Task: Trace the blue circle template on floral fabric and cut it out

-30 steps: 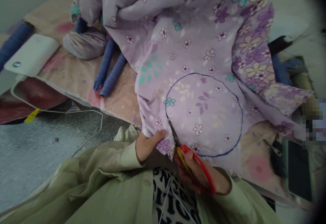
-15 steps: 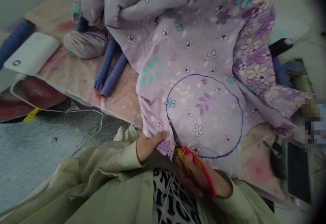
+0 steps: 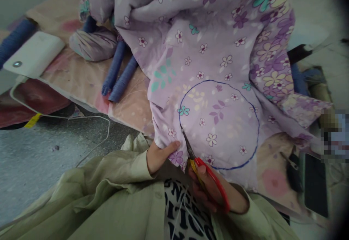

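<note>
Lilac flowered fabric (image 3: 218,65) lies spread before me, with a dark blue circle (image 3: 258,123) drawn on it. My left hand (image 3: 161,157) pinches the fabric's lower left edge, thumb on top; its other fingers are hidden beneath. In my right hand (image 3: 208,185) is a pair of scissors (image 3: 222,189) with red and yellow handles. Their blades lie at the left side of the circle, tip touching the blue line. The blades look nearly closed, and part of them may be under the cloth.
Blue thread-wound rods (image 3: 124,82) and a fabric bundle (image 3: 92,45) lie at left, near a white power bank (image 3: 34,54) with a trailing cable (image 3: 62,117). A dark phone (image 3: 315,183) rests at right on the patterned table cover (image 3: 275,174).
Both hands, the scissors and the fabric hold almost the same positions. The whole view has shifted very slightly.
</note>
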`<state>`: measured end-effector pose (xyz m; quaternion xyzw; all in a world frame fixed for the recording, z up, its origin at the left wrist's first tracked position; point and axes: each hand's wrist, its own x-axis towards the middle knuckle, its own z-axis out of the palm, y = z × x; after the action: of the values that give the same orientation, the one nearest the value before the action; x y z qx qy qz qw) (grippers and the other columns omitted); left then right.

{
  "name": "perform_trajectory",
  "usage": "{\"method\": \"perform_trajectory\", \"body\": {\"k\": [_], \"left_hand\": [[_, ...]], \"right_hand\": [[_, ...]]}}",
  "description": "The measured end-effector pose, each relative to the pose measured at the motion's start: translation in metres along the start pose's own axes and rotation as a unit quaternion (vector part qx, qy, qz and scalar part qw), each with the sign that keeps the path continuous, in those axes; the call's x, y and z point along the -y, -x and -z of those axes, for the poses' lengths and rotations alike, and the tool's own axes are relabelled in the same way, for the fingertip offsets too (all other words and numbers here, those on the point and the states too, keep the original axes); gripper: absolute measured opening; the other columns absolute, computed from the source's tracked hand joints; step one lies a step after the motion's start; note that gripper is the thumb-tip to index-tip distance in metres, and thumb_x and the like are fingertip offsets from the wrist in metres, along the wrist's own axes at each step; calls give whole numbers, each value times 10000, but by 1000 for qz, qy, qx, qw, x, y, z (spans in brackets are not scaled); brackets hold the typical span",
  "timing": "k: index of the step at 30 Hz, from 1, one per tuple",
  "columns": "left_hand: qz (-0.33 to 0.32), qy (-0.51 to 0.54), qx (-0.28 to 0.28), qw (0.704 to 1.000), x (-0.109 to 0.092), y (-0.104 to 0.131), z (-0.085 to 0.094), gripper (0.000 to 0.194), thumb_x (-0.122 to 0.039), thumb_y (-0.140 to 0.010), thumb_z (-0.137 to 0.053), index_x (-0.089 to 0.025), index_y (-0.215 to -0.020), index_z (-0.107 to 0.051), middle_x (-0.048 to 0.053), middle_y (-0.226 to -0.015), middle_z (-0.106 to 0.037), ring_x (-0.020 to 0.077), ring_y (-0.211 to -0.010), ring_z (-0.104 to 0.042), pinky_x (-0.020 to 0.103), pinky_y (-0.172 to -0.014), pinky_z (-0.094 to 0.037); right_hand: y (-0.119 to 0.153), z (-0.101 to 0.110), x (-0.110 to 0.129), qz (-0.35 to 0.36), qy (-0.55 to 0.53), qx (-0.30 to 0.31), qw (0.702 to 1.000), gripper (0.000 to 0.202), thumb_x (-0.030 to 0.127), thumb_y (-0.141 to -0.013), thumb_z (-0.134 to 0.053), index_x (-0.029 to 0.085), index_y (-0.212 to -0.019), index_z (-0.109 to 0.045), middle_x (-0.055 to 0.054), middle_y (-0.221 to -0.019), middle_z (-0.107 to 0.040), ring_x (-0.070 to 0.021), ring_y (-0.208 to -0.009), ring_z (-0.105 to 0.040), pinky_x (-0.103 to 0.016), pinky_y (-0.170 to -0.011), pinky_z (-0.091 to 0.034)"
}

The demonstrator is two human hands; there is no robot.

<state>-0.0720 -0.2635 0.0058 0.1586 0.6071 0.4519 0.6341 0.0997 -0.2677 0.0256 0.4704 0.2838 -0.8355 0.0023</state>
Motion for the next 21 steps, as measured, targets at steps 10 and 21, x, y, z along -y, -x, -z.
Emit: {"method": "perform_trajectory", "body": {"k": [10,21], "left_hand": [[5,3,12,1000,-3,3,-3,622,-366,-624,-706,-152,-1180,-530,75,-981,-675,271,-990,-594,407,-905,-449],[31,32,37,998,-3,6,-5,677,-361,-647,-685,-155,-1248,-452,86,-1089,-632,269,-1050,-562,399,-906,-454]], "right_hand": [[-1,1,-10,29,9,-23,999,528,740,-677,-401,215,-724,-359,93,-375,-407,-47,-220,-318,-131,-209,-244],[-3,-1,-16,49,31,-31,998,537,724,-717,-362,189,-716,-408,77,-377,-424,-65,-227,-385,-135,-208,-267]]}}
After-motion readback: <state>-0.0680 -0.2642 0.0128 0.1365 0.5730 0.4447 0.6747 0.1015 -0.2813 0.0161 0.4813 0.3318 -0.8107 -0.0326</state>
